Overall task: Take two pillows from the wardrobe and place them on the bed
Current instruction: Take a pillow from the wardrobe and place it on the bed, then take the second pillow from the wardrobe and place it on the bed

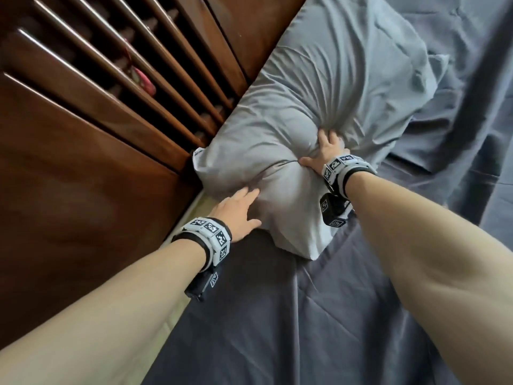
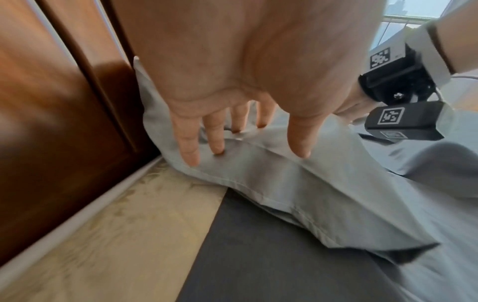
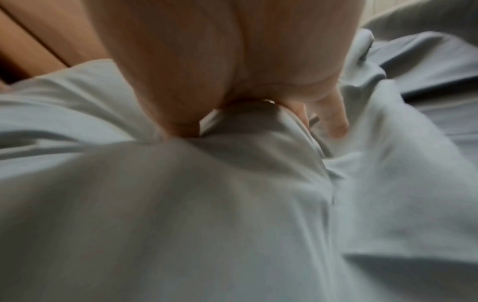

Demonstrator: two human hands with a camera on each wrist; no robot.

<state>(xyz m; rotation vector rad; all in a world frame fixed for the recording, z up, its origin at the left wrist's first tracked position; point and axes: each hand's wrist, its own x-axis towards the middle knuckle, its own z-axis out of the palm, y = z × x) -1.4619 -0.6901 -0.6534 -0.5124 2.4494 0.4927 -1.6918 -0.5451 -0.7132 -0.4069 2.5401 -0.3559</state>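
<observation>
A light grey pillow (image 1: 319, 87) lies on the bed's dark grey sheet (image 1: 277, 315), its far side against the wooden headboard (image 1: 83, 162). My right hand (image 1: 323, 154) digs into the pillow's near right side and grips a bunched fold; the right wrist view shows thumb and fingers of this hand (image 3: 258, 122) pinching the pillow (image 3: 207, 204). My left hand (image 1: 241, 209) is spread with straight fingers, the tips touching the pillow's near left corner. From the left wrist, that hand (image 2: 245, 151) rests its fingertips on the pillow (image 2: 297, 183).
The headboard has an open slatted section (image 1: 125, 51) with something pink behind it. A strip of beige mattress (image 2: 116, 224) shows between headboard and sheet (image 2: 258, 255). Crumpled blue-grey bedding (image 1: 458, 107) lies to the pillow's right; whether it hides another pillow I cannot tell.
</observation>
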